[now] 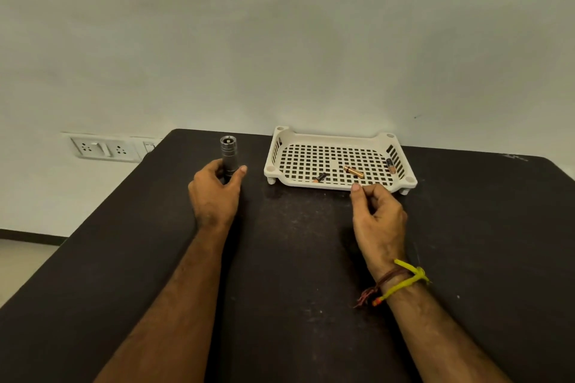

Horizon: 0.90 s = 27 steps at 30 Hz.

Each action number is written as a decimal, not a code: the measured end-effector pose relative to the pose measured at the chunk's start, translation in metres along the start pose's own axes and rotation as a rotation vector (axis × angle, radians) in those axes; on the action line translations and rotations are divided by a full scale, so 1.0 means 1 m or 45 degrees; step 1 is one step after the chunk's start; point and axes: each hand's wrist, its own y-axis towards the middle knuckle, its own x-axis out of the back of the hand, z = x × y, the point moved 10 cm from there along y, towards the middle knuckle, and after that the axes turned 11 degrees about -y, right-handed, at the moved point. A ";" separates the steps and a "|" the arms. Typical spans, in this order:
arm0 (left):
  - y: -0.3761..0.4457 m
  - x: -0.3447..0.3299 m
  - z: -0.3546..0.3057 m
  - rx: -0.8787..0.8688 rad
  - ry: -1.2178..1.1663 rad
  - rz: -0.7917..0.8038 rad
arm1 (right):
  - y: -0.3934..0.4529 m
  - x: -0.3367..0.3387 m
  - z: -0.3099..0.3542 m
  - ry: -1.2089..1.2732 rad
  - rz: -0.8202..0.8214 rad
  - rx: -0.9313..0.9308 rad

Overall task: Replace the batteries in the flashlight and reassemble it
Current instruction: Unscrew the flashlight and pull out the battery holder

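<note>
A silver flashlight (228,155) stands upright on the dark table, its top end facing the camera. My left hand (214,194) wraps around its lower part. A white perforated tray (336,186) sits to the right near the wall. Three small batteries lie in it: one black and orange (320,177), one copper-coloured (353,171), one dark at the right wall (390,165). My right hand (378,218) hovers at the tray's front rim, fingers curled with thumb and forefinger close together. Nothing is visible in it.
The dark table (295,258) ends at a white wall behind the tray. A wall socket panel (104,149) sits left of the table's far corner. The table's left edge runs diagonally down to the floor side.
</note>
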 end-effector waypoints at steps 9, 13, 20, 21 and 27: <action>-0.072 -0.009 -0.044 -0.163 -0.158 0.217 | -0.005 0.005 0.019 0.119 0.046 0.062; -0.116 -0.032 -0.063 -0.312 -0.170 0.434 | -0.018 0.009 0.041 0.351 0.123 0.187; -0.126 -0.050 -0.073 -0.509 0.010 0.621 | -0.034 0.001 0.058 0.400 0.236 0.359; -0.125 -0.052 -0.073 -0.517 0.023 0.628 | -0.032 0.000 0.055 0.394 0.234 0.345; -0.120 -0.065 -0.075 -0.551 -0.007 0.726 | -0.020 -0.007 0.040 0.382 0.276 0.255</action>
